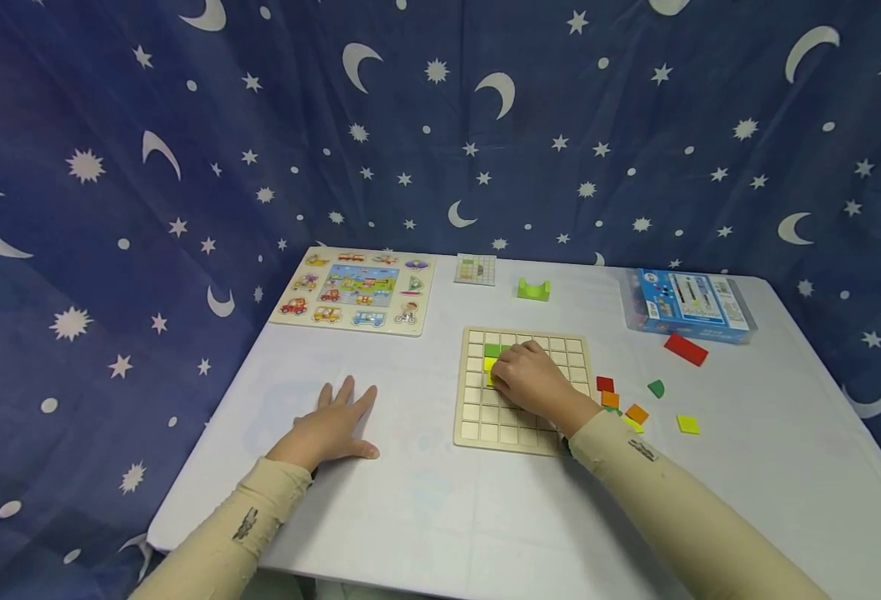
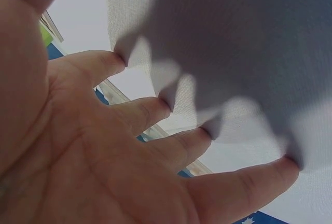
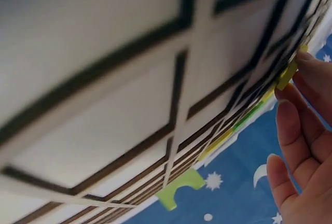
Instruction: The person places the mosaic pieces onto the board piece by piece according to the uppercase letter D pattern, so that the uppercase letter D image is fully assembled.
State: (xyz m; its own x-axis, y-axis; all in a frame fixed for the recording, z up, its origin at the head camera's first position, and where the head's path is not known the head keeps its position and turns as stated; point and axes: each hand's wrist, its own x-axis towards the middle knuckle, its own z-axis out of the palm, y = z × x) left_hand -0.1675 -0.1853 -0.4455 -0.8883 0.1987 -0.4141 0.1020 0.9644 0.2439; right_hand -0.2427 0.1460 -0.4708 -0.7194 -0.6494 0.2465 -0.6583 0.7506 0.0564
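Note:
A wooden grid board (image 1: 479, 414) lies flat on the white table, a green tile (image 1: 493, 350) and a yellow tile (image 1: 489, 364) showing in its upper left squares. Over that part of the board, my right hand (image 1: 536, 382) pinches a small yellow piece (image 3: 287, 76) between thumb and fingers, at the board's surface. Fingers hide some of the neighbouring squares in the head view. Left of the board, my left hand (image 1: 329, 432) rests on the tabletop with fingers spread and straight. Its fingertips touch the white cloth (image 2: 223, 79) and it holds nothing.
Loose red, orange, yellow and green pieces, such as a yellow square (image 1: 688, 424), lie right of the board. Behind stand a picture puzzle (image 1: 282, 317), a pattern card (image 1: 476, 269), a green holder (image 1: 533, 290) and a blue-labelled box (image 1: 691, 304). A red rectangle (image 1: 686, 350) lies before the box.

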